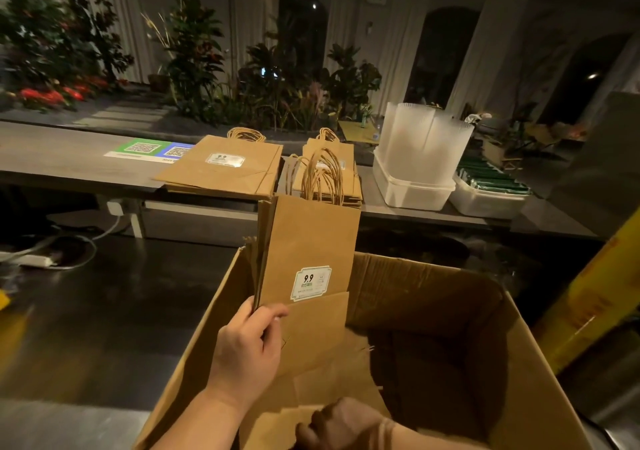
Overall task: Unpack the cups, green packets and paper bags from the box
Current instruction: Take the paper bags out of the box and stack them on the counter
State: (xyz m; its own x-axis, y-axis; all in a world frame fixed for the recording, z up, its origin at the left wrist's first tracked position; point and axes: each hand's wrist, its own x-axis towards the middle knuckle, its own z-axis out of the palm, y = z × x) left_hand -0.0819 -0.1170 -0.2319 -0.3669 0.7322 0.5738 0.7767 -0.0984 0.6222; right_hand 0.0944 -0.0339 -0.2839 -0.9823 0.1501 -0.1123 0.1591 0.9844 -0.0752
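left hand (247, 342) grips upright paper bags (311, 241) over the box (433, 293); right hand (341, 422) blurred, grip unclear.

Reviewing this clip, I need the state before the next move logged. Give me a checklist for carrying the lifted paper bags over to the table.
1. Left hand grips the bag bundle: ok.
2. Bundle clear of the box rim: cannot tell.
3. Right hand free: cannot tell, blurred low in the box.
4. Bag stacks on the table have open tops: ok.
5. Cups and green packets stand apart from the stacks: ok.
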